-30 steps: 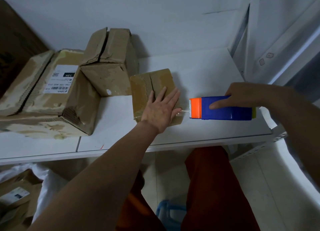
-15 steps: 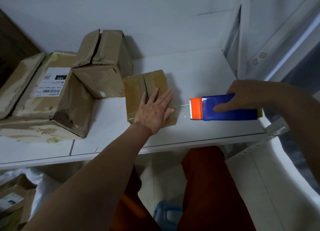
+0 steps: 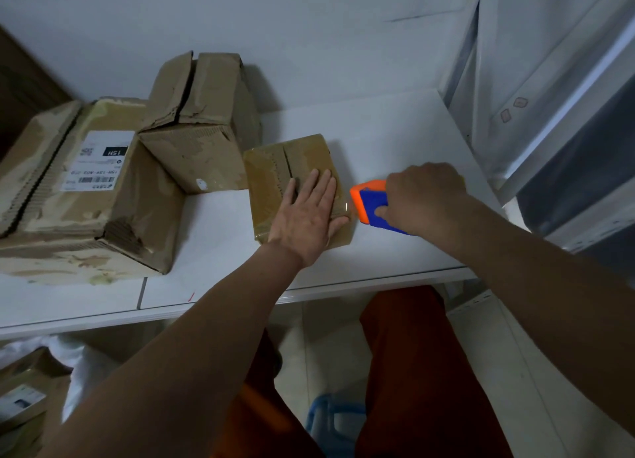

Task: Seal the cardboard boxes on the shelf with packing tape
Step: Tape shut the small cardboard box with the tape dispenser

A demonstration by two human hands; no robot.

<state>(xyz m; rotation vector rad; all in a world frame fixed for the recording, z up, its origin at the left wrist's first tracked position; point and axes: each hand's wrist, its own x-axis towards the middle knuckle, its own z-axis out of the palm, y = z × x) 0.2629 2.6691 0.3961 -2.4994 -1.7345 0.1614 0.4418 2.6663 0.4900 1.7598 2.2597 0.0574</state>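
Cardboard small box [image 3: 292,172] is being pressed flat-fingered by left hand [image 3: 307,217]; tape dispenser [image 3: 369,205] is being gripped by right hand [image 3: 421,196]; open-flapped box [image 3: 196,113] is awaiting sealing.

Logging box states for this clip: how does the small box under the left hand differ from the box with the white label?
The small box lies flat and glossy with tape, pressed by the open left hand; the labelled box is bigger, untouched, with torn, scuffed patches. The small box shows no label; the labelled box carries a white shipping sticker. The right hand holds the tape dispenser at the small box's right edge, far from the labelled box. Both are brown cardboard on the white shelf.
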